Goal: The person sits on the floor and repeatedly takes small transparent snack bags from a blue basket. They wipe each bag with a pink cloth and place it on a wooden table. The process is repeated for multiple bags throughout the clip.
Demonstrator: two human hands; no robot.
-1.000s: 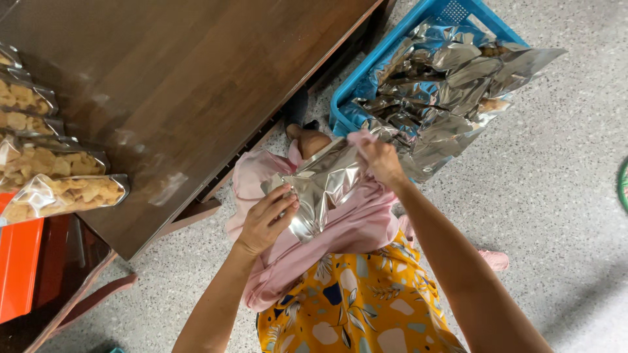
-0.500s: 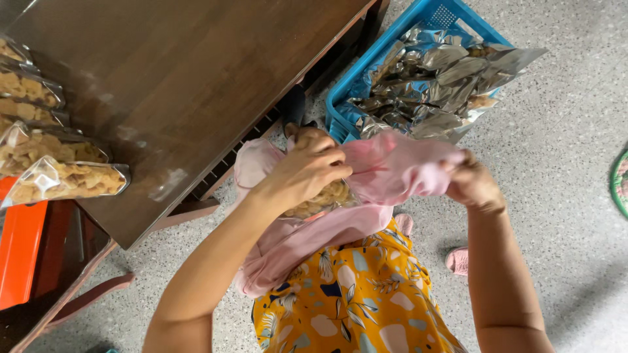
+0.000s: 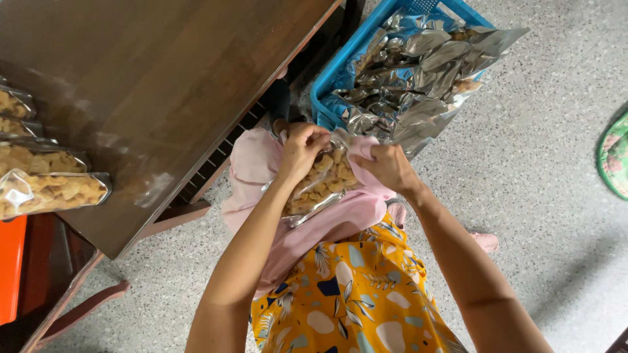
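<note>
Soft, even daylight, sharp focus; glare glints off the foil bags [image 3: 418,72] and sheens the dark tabletop [image 3: 150,85]

I've got one view only — head cam, worn, looking almost straight down at my lap and the speckled floor [image 3: 536,196]. Close range: both forearms run up from the bottom edge, the hands meet near frame centre. The frame is tilted, so the brown table [image 3: 150,91] cuts diagonally across the upper left, with the blue basket [image 3: 324,98] at top centre — a green mat [image 3: 615,157] clipped at the right edge. No second view to overlap with.
</note>
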